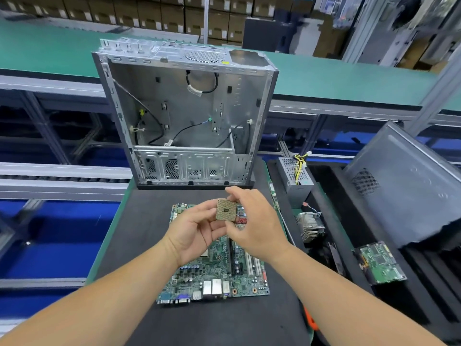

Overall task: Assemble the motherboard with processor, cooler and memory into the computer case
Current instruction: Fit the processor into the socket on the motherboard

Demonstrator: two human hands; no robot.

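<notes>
- Fingers of right hand (252, 226) pinch processor (226, 210) by its edges, contact side facing up; left hand (197, 233) cups under it, fingertips curled onto its left edge.
- Processor held above motherboard (214, 268), not touching it.
- Motherboard flat on dark mat (139, 233).
- Open computer case (184, 113) stands behind, w/ cooler (310, 227) off to the right.

Power supply (295, 176), side panel (409, 186)

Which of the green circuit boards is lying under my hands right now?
The motherboard, the large board flat on the black mat right below both hands. The smaller green board lies off to the right in the black tray.
</notes>
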